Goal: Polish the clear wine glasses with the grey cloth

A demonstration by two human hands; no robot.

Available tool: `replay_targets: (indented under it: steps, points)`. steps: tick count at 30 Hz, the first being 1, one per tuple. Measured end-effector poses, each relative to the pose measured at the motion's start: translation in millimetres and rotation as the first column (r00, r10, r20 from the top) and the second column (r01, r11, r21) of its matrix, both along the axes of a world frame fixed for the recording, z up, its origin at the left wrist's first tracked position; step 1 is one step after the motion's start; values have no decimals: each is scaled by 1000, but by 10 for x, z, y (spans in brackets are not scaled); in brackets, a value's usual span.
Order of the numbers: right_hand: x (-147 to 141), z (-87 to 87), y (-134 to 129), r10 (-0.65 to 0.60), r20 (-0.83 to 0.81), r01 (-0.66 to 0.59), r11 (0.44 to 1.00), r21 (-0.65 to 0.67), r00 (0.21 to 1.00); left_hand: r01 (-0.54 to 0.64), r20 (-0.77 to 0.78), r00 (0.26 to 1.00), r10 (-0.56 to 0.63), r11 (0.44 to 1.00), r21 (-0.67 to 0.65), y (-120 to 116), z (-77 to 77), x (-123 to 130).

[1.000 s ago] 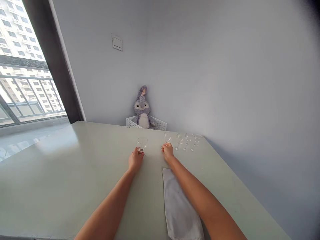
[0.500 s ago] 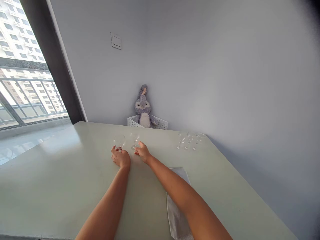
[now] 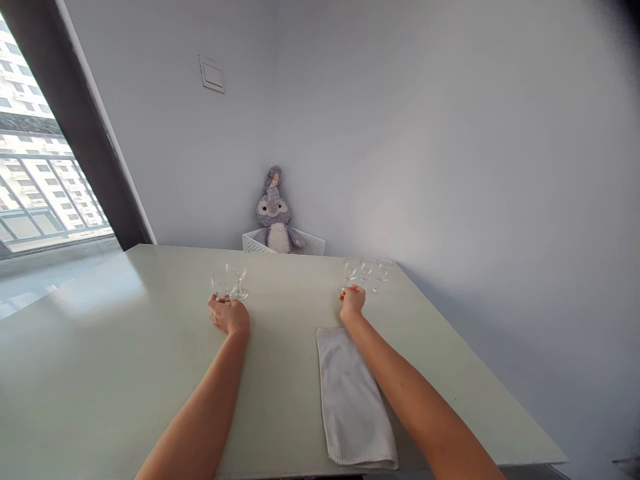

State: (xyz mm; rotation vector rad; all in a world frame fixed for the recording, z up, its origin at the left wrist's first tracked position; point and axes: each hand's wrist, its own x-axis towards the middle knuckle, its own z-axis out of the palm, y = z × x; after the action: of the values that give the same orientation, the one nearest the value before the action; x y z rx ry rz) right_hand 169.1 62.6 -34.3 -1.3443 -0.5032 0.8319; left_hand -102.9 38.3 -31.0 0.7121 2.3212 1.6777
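On the left of the table, my left hand (image 3: 229, 316) is closed around the lower part of a clear stemmed wine glass (image 3: 224, 279), whose bowl shows above the fingers. Just right of it a second wine glass (image 3: 241, 275) stands upright by itself, its foot near my wrist. Farther right, my right hand (image 3: 353, 303) has its fingers curled at the stem of the leftmost glass (image 3: 351, 268) in a group of three. That glass's lower part is hidden behind the hand. The other two, a middle glass (image 3: 369, 268) and a right-hand glass (image 3: 385, 269), stand close beside it.
A folded grey cloth (image 3: 350, 400) lies on the pale table (image 3: 280, 387) beside my right forearm. Behind the far edge, a plush rabbit (image 3: 275, 217) sits in a white perforated basket (image 3: 314, 245). Walls meet behind it; a window (image 3: 43, 160) is at left.
My right hand has left the second glass and moved right to the group of three. That second glass now stands nearer the left hand's glass. The view has shifted slightly, uncovering more cloth.
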Motion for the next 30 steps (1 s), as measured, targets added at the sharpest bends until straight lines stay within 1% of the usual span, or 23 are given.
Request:
replay_targets:
  steps: [2,4,7,10,13,17,19,21,23,24,25,27,29,30]
  points:
    - [166,-22,48,5,-22,-5,1000,-13,1000,5,-6,1000,-5,1000,-2,-2,4,8]
    - [241,-42,104,50,-45,-51,999,-18,998,7,-13,1000,-7,1000,-3,-4,7,15]
    - [230,-63,193,130,-64,-131,991,-11,990,16,-21,1000,-16,1000,-7,-11,14,20]
    - [122,-84,258,190,-59,-190,982,-6,980,30,-26,999,-31,999,-13,-22,27,25]
    - [-72,-109,274,254,-44,-254,967,8,966,31,-30,999,-32,999,-20,-29,37,31]
    - [-471,-113,218,382,-23,-381,924,29,924,25,-25,999,-25,999,-22,-26,39,35]
    - [-704,-88,158,465,-21,-464,885,31,885,23,-19,1000,-24,1000,-20,-22,36,32]
    - [-923,-47,78,551,-23,-550,835,28,834,24,-14,1000,-24,1000,-19,-19,29,28]
    - [-1088,1,-9,622,-27,-622,783,24,782,23,-14,1000,-23,1000,-16,-17,21,25]
    - [-1137,23,-48,634,-28,-634,773,27,773,23,-16,1000,-23,1000,-14,-17,17,23]
    - [-1158,44,-81,619,-30,-618,785,33,785,22,-17,1000,-23,1000,-11,-17,12,21]
    - [-1101,77,-118,520,-34,-518,854,48,854,23,-19,1000,-23,1000,-5,-16,6,19]
    - [-907,94,-116,354,-41,-352,935,51,934,26,-16,1000,-26,1000,-2,-15,3,17]
    - [-765,96,-103,266,-42,-264,964,42,963,26,-12,1000,-26,1000,-2,-14,3,17]
